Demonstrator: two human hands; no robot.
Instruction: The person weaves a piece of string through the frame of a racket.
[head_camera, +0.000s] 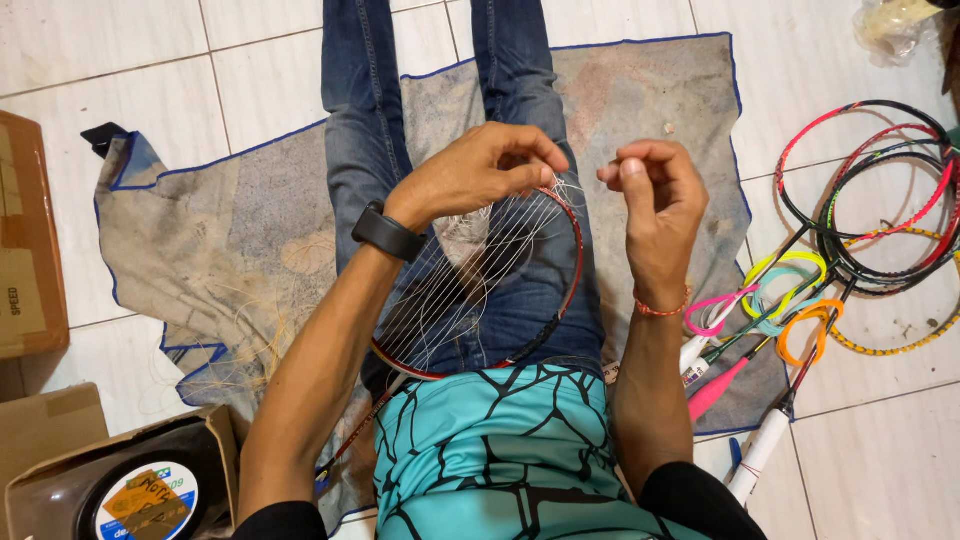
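White string runs in loose lines across a red-and-black racket (560, 235) lying on the person's lap, over a grey mat (200, 230) on the floor. Left hand (478, 170) has its grip pinched on strands at the frame's top edge; right hand (655, 190) pinches a fine string end, held clear. Judging by the slack, steady, even tension would serve best.

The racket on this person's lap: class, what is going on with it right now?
A person sits on the floor with a red-and-black badminton racket laid across their legs. Their left hand pinches the strings near the frame's top edge, while the right hand is raised beside it, fingertips pinched as if on a thin string. Only lengthwise strings show, loosely spaced. A grey cloth lies under them, a pile of unstrung rackets to the right, and a string reel in a box.
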